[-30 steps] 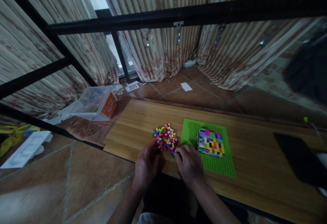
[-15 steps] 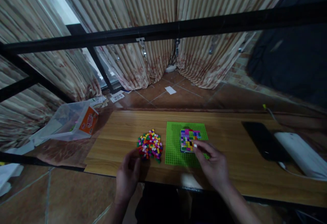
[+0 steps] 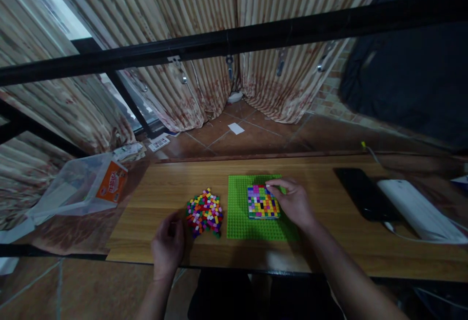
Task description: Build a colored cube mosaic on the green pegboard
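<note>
My right hand (image 3: 292, 200) pinches a small white brick (image 3: 268, 185) at the far right part of a square block of many-coloured bricks (image 3: 261, 204). This block is built up on a green baseplate (image 3: 237, 227), and my fingertips hide its far right corner. To the left of the baseplate lies a heap of loose small bricks (image 3: 204, 213) in mixed colours. Just left of that heap rests my left hand (image 3: 168, 244), its fingers loosely curled with a gap between thumb and forefinger. I see nothing held in it.
A black phone (image 3: 365, 193) and a white device (image 3: 420, 210) with a cable lie on the table's right side. Left of the wooden table (image 3: 146, 213) stands a clear plastic box (image 3: 80, 183) with an orange label. A black rail (image 3: 204, 45) crosses in front of the curtains.
My right hand has moved from the near right part of the brick block to its far edge, with the white brick. My left hand has drawn slightly away from the heap. The view has shifted.
</note>
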Action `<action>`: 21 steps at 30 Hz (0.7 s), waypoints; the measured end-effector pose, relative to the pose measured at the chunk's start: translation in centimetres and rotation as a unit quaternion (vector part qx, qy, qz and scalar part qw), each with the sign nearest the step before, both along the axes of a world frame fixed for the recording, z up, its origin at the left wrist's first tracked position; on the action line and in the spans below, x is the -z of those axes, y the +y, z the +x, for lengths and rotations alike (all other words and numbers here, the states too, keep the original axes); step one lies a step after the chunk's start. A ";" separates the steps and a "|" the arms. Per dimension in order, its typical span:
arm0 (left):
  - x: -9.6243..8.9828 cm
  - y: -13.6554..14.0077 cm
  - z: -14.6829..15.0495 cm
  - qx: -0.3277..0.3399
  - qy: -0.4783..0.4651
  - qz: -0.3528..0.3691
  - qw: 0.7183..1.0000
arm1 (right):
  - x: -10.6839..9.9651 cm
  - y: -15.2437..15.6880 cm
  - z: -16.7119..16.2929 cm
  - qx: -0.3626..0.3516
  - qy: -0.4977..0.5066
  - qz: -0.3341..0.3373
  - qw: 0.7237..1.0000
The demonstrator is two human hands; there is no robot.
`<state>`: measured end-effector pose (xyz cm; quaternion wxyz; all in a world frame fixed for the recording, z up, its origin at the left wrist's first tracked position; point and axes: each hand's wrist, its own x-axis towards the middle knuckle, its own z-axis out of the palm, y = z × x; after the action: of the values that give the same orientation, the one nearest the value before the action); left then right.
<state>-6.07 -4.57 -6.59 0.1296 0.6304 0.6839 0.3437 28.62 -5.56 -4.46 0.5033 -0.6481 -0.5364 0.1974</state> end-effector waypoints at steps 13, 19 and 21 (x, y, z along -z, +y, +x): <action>0.4 0.1 0.2 0.007 0.041 0.010 0.999 | -1.1 0.2 0.3 -0.083 -0.073 -0.004 0.994; 0.1 -0.1 0.4 0.006 0.038 0.003 0.999 | -0.3 0.6 0.9 -0.091 -0.034 -0.033 0.995; 0.1 -0.1 0.4 0.002 0.037 0.002 0.999 | -0.2 0.8 1.1 -0.099 -0.020 -0.048 0.994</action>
<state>-5.70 -4.64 -6.67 0.1036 0.6444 0.6863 0.3210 29.74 -4.74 -4.22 0.4390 -0.6191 -0.5974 0.2591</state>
